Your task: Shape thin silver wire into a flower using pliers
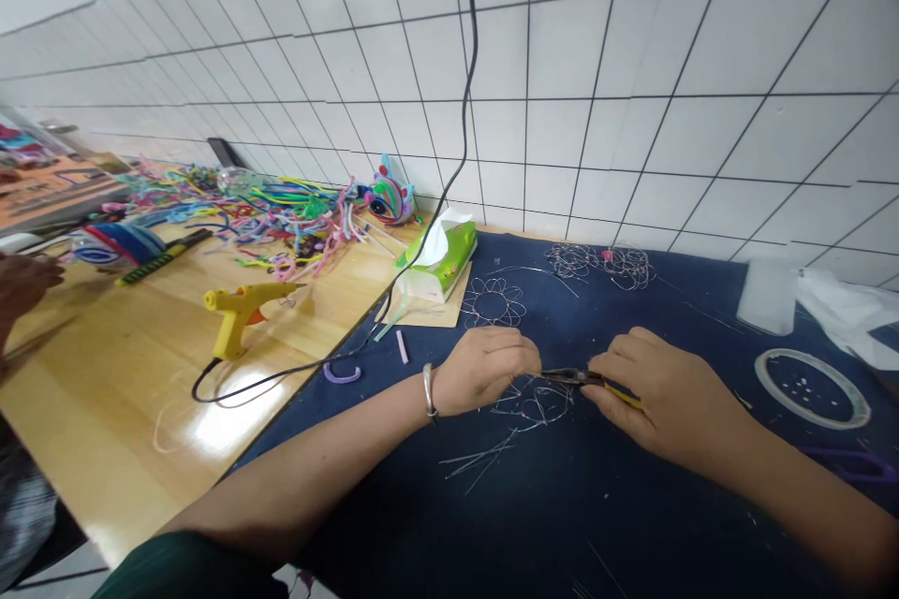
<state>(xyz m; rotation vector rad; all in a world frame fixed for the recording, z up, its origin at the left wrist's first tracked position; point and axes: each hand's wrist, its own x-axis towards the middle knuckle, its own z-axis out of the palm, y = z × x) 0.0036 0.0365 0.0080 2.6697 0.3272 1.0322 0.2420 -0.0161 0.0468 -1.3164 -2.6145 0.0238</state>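
Note:
My right hand (656, 388) is wrapped round pliers (619, 393) with yellow and black handles. Their dark jaws point left, right at the fingertips of my left hand (488, 370). That hand is closed in a pinch on a thin wire, mostly hidden by the fingers. Just below the jaws is a looped wire shape (544, 405) with small pinkish spots. Several straight wire pieces (481, 460) lie in front of it on the dark blue cloth (421, 524). Behind my left hand rests a flower-shaped wire ring (495, 301).
Wire bundles (572, 260) lie near the tiled wall. A tissue pack (439, 257) stands behind my left hand. At left are a yellow glue gun (243, 311), its black cable, colourful pipe cleaners (295, 215) and another person's hand (28, 285). A round lid (813, 388) and purple scissors (849, 463) sit at right.

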